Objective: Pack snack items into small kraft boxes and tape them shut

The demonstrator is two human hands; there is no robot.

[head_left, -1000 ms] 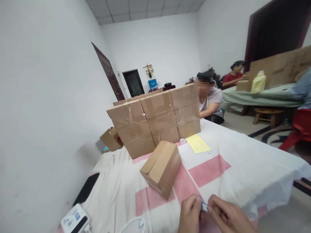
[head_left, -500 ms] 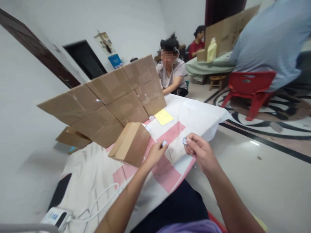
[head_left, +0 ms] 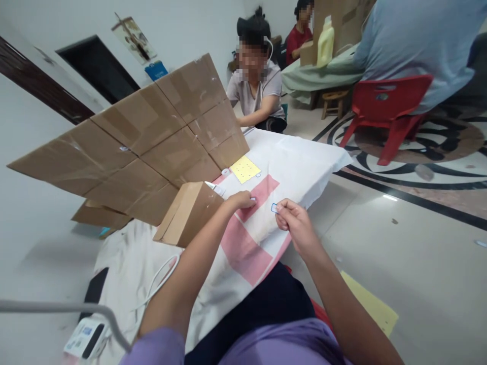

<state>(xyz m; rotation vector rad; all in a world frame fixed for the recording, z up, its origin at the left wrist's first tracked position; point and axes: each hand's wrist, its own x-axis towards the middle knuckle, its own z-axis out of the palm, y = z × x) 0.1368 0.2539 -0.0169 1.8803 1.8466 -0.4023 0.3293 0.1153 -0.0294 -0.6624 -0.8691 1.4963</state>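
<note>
My right hand (head_left: pixel 294 220) is closed, pinching a small white label with a blue edge (head_left: pixel 274 208) between thumb and fingertips, above the near edge of the table. My left hand (head_left: pixel 241 201) reaches out over the cloth with its fingers closed. A small pale piece (head_left: pixel 253 198) shows at its fingertips, too small to name. Beyond both hands lies a yellow sheet (head_left: pixel 243 167) with rows of small marks. Another small blue-edged label (head_left: pixel 258 175) sits at that sheet's right edge.
A cardboard box (head_left: pixel 182 215) stands left of my hands, before a tall cardboard screen (head_left: pixel 152 126). A small white roll (head_left: pixel 225 172) rests by the yellow sheet. White cable (head_left: pixel 167 266) and a device (head_left: pixel 83 337) lie at left. A person (head_left: pixel 254 91) sits across the table.
My left hand has turned and reached forward, so the small piece in it is now mostly covered. My right hand keeps hold of its label. The view has tilted down.
</note>
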